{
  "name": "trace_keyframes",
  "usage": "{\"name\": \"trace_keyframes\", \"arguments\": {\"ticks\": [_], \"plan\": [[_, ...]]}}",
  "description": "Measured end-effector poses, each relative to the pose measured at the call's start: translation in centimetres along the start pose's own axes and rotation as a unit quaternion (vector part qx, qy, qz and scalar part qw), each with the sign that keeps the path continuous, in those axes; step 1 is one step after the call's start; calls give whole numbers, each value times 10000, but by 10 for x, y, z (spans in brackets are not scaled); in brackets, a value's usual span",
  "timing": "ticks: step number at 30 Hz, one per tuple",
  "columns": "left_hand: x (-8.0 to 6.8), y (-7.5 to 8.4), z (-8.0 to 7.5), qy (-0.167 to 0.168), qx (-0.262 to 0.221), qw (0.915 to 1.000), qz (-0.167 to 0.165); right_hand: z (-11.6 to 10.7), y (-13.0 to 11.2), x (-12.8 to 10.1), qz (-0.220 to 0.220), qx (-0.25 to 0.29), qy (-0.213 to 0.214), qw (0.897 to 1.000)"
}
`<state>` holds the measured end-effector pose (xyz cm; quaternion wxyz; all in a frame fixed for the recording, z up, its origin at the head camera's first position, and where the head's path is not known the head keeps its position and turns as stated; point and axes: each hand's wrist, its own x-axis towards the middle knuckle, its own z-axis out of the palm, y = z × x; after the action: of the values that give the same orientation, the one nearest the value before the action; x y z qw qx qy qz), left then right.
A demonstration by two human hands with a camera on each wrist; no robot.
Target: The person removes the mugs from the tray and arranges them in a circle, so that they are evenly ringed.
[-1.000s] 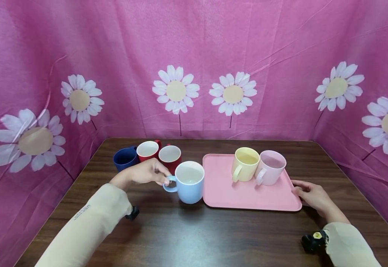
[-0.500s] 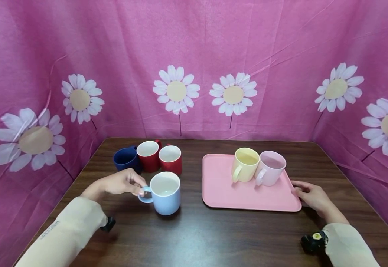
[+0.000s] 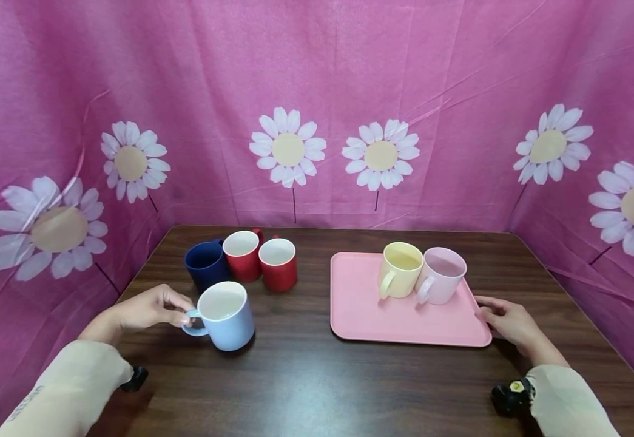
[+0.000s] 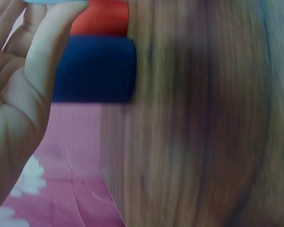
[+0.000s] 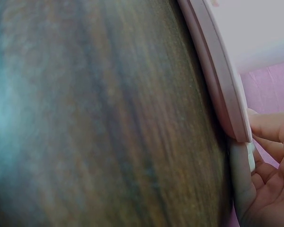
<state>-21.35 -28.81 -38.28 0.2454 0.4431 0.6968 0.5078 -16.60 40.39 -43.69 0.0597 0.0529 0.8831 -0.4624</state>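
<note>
My left hand (image 3: 144,311) pinches the handle of a light blue mug (image 3: 233,328), which is upright and close over the table at left of centre. In the left wrist view, the thumb (image 4: 47,52) shows at the top left, and only a sliver of the mug is visible. My right hand (image 3: 510,323) holds the right edge of a pink tray (image 3: 393,325), fingers at the rim (image 5: 222,85) in the right wrist view. Toward the tray's back right stand a pale yellow mug (image 3: 404,280) and a pale pink mug (image 3: 445,284), handles facing the front.
Behind the light blue mug stand a navy mug (image 3: 207,276) and two red mugs, one (image 3: 247,264) beside the navy one and another (image 3: 281,273) to its right. A pink floral curtain (image 3: 327,73) surrounds the back and sides of the wooden table (image 3: 306,388).
My left hand has carried the light blue mug leftward, from beside the tray's left edge to in front of the navy mug. My right hand stays at the tray.
</note>
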Motion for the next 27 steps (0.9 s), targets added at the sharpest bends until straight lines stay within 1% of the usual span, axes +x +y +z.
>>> {"name": "trace_keyframes", "arguments": {"ticks": [4,9,12,18,22,25,27], "plan": [[-16,-5,-6,126,-48,9999,-71,0,0,0,10,0,-4,10000],[-33,-10,-11,345,7,9986,-392,0,-1,0,74,-41,15,10000],[-42,-12,-14,436,-100,9979,-465,0,-1,0,82,-53,19,10000],[-51,-18,-18,719,106,9968,-319,1,-1,-1,-24,-9,29,10000],[-56,-22,-20,884,-74,9956,-295,1,0,0,-31,11,46,10000],[-58,-23,-20,987,-242,9940,-404,0,0,0,-28,16,56,10000],[-58,-24,-20,1041,-261,9931,-466,0,0,0,-26,2,59,10000]]}}
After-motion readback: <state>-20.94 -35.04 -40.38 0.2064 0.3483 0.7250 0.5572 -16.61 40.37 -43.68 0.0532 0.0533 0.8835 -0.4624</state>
